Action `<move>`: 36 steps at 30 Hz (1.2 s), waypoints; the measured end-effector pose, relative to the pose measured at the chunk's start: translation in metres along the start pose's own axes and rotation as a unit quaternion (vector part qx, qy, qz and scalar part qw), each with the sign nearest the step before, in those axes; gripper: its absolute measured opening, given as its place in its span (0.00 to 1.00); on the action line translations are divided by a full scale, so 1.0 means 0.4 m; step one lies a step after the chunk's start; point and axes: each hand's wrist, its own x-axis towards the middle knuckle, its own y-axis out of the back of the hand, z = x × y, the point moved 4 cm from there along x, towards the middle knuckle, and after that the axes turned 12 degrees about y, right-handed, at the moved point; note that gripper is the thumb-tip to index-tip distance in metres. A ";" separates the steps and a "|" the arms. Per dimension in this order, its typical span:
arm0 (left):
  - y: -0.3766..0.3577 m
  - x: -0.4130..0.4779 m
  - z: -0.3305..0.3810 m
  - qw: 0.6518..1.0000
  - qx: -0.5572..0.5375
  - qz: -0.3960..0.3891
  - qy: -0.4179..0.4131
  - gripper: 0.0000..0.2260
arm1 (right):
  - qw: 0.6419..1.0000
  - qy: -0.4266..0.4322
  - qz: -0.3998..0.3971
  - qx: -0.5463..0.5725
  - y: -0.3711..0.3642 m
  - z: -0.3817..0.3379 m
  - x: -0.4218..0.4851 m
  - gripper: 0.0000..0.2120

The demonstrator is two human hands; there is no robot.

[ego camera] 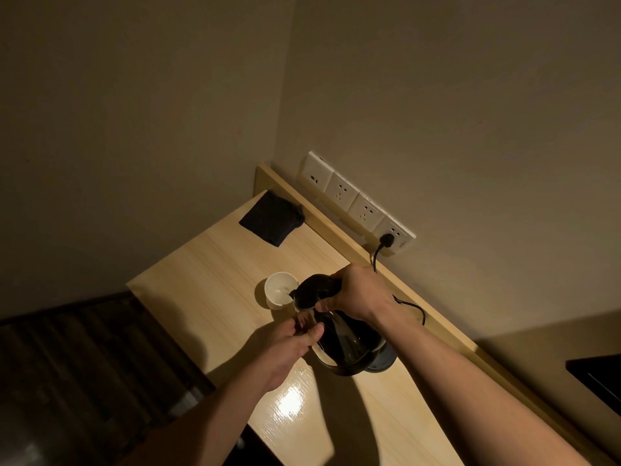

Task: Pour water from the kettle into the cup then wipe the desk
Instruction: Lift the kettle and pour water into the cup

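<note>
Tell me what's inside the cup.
The cup shows a white interior, with the kettle spout tipped over its rim. Whether water is in it can't be told; the spout hides part.

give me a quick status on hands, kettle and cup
Right hand shut on kettle handle, left hand steadying its side. Kettle tilted, spout over white cup. Dark cloth waiting at far corner; nothing in the way.

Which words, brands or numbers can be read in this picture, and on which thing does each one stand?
No text can be read here.
Socket strip: a small dark mark at its right end, near the plug, is too blurred to read.
Kettle: no label shows; the view is dim.
Cup: plain white, no print.
Cloth: plain dark, no print.
</note>
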 end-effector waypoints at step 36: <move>-0.018 -0.018 0.027 0.974 0.173 0.100 -0.107 0.18 | 0.980 0.028 0.087 0.178 -0.062 0.129 -0.120 0.38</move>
